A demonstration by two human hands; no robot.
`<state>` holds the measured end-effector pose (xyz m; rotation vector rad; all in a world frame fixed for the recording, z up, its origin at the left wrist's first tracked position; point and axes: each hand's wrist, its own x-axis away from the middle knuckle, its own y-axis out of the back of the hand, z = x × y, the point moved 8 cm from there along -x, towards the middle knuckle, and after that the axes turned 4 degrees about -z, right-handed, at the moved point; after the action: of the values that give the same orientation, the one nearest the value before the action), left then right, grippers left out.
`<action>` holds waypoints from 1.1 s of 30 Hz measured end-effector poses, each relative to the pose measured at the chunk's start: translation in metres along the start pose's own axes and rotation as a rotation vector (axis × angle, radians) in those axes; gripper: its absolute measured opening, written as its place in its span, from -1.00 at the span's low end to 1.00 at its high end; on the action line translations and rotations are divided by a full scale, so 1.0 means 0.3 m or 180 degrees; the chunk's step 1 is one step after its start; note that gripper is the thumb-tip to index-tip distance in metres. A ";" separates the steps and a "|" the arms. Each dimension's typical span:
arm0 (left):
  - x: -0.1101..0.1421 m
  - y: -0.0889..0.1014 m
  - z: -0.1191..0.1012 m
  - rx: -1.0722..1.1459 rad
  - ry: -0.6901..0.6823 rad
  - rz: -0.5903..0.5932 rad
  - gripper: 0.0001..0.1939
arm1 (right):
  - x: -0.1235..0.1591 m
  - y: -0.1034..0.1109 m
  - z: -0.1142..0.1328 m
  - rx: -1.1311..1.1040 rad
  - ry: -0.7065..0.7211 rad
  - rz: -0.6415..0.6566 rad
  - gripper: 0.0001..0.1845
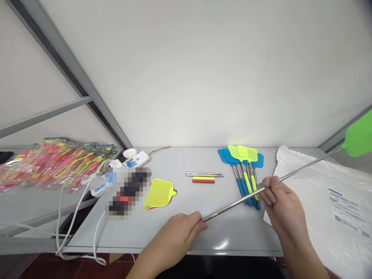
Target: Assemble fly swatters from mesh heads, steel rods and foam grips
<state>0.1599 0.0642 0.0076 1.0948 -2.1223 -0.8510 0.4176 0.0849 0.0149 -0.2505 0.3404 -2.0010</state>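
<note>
Steel rod (235, 203) is slanting between two closed hands: the left hand (180, 232) is gripping its lower end, the right hand (283, 201) pinching it midway. One green swatter head (360, 133) is capping the far tip; no coloured grip is showing below, though the fingers are covering that end. On the worktop (122, 234) beyond, blue and yellow swatters (247, 153) are lying bunched, apparently complete, while loose rods (203, 174), a yellow grip (203, 178), a red grip (203, 181) and a yellow head (159, 193) are lying unjoined. The frame edge is cropping the green head, pixelation is masking objects at left, and the white bag's label (345, 209) is proving unreadable.
</note>
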 end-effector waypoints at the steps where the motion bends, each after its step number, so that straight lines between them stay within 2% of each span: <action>1: 0.003 0.005 0.015 -0.0046 0.0004 -0.0012 -0.61 | -0.019 0.017 0.019 -0.0127 0.0066 -0.0066 -0.62; 4: -0.005 0.017 0.053 -0.0205 0.0032 -0.0117 -0.62 | -0.040 0.024 0.022 -0.0276 0.0086 -0.0097 -0.62; 10: -0.051 0.008 0.050 -0.0297 0.0033 -0.0339 -0.65 | 0.047 -0.072 -0.130 0.0081 -0.0357 0.0268 -0.62; 12: -0.055 0.004 0.053 -0.0334 0.0038 -0.0334 -0.65 | 0.065 -0.082 -0.147 0.0187 -0.0380 0.0350 -0.62; 14: -0.051 0.008 0.066 -0.0375 0.0036 -0.0299 -0.65 | 0.057 -0.059 -0.128 0.0227 -0.0297 0.0252 -0.63; 18: -0.029 0.046 0.109 -0.0453 0.0075 -0.0299 -0.64 | 0.004 0.018 -0.035 -0.0016 -0.0057 -0.0083 -0.64; 21: -0.008 0.071 0.136 -0.0495 0.0118 -0.0311 -0.63 | -0.016 0.023 0.005 -0.0053 -0.0046 0.0051 -0.66; 25: 0.033 0.101 0.182 -0.0483 0.0274 -0.0460 -0.64 | -0.024 0.038 0.016 -0.0246 0.0004 0.0069 -0.69; 33: 0.088 0.130 0.260 -0.0565 0.0458 -0.0676 -0.66 | -0.058 0.079 -0.021 -0.0301 -0.0150 0.0095 -0.70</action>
<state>0.0713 0.0803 -0.0054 1.2616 -1.7988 -1.0057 0.4431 0.0914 0.0003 -0.3495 0.4069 -1.9489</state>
